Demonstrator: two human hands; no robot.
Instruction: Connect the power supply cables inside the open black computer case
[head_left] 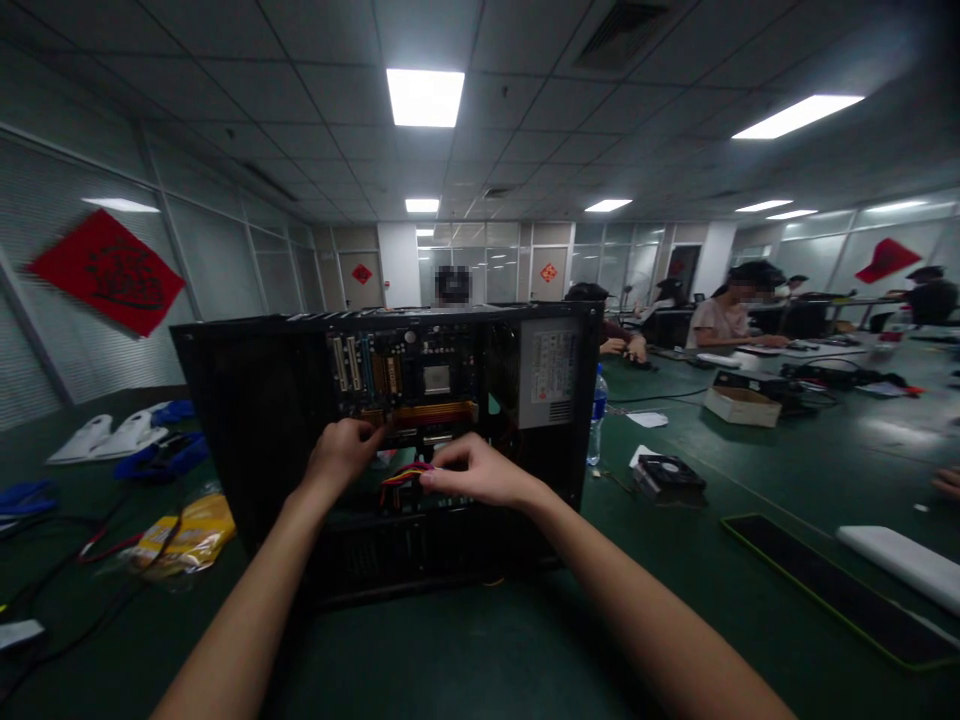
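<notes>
An open black computer case [255,440] stands in front of me with its inside facing me. My right hand [484,470] pinches a bundle of red, yellow and black power cables [405,474] in the lower middle of the case. My left hand [341,455] reaches in at the left, fingers curled and their tips by the lower edge of the motherboard [450,345], near the orange memory module [435,413]. Whatever those fingertips hold is too dark to make out. The silver power supply [556,372] sits at the upper right inside the case.
Left of the case lie a yellow plastic packet [195,530], loose black cables and blue-and-white items. To the right are a water bottle [596,415], a dark boxy component [670,478], an open carton [741,405] and a long black mat [832,580]. Other people sit at tables beyond.
</notes>
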